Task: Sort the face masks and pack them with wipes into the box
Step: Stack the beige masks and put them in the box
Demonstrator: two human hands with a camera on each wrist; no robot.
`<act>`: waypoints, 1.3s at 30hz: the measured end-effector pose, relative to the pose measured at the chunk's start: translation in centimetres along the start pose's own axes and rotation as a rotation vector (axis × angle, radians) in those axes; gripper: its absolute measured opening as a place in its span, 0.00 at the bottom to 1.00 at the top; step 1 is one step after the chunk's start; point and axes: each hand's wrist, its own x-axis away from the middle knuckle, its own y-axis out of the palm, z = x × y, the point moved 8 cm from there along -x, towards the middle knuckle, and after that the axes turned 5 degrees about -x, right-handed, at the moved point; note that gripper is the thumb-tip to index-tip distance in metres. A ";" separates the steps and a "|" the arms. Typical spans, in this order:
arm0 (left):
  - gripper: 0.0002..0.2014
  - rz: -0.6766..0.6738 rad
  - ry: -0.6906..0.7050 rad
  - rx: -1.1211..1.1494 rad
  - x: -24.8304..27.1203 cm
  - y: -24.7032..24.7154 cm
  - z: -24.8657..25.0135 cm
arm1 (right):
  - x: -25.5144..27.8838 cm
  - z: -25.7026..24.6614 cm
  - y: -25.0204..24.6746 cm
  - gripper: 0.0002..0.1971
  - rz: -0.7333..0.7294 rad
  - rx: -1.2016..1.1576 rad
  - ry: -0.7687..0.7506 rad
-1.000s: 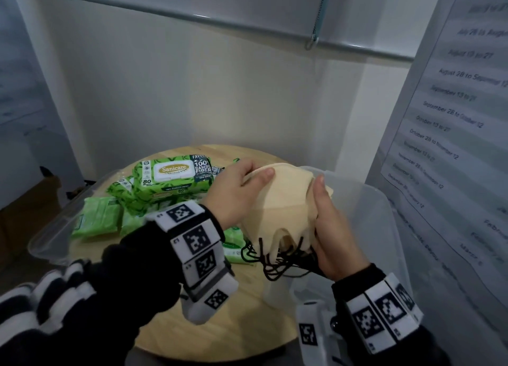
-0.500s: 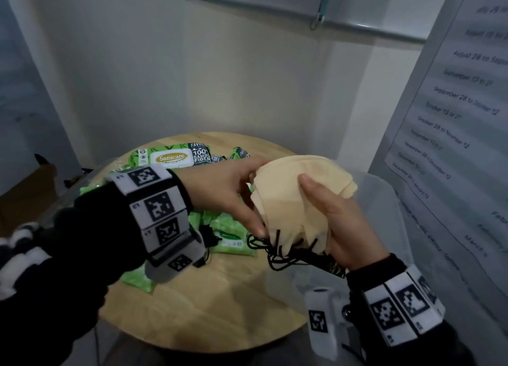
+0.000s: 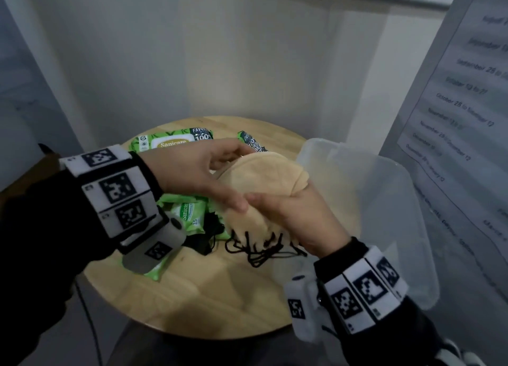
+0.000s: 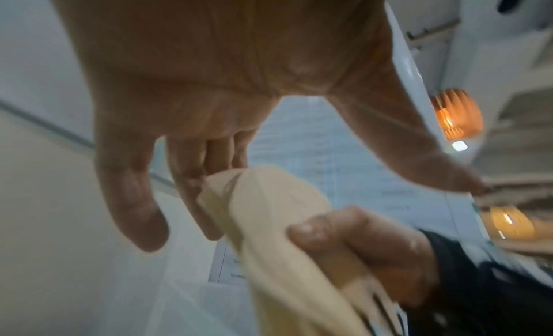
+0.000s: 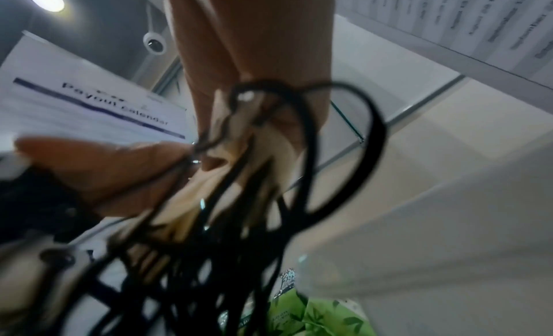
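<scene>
A stack of beige face masks [image 3: 264, 178] is held upright over the round wooden table [image 3: 192, 297], beside the clear plastic box [image 3: 384, 200]. My right hand [image 3: 277, 198] grips the stack from below, thumb on the front. The black ear loops [image 3: 264, 250] hang tangled under it and fill the right wrist view as ear loops [image 5: 239, 222]. My left hand [image 3: 231, 178] reaches in from the left. Its straight fingers touch the top edge of the masks [image 4: 278, 211] and its thumb is spread wide. Green wipes packs [image 3: 173, 141] lie on the table behind.
Smaller green wipes packs [image 3: 189, 214] lie under my left wrist, with something black beside them. The box stands at the table's right edge, against a wall with a printed paper sheet [image 3: 453, 104]. Bare wood shows at the table's front.
Both hands have moved the mask stack slightly right, toward the box. My left hand has shifted from the side of the stack to its top and front.
</scene>
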 end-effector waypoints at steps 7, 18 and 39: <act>0.19 0.344 0.079 0.150 0.7 -3.2 -1.5 | 0.3 0.4 0.8 0.14 -0.099 0.131 0.000; 0.16 0.475 0.152 0.010 0.1 -4.9 1.1 | 0.7 -3.1 -4.3 0.37 0.027 0.123 -0.020; 0.32 -0.139 -0.657 -0.772 -4.3 9.1 -22.6 | 1.1 -1.6 -7.6 0.11 0.315 -0.229 0.055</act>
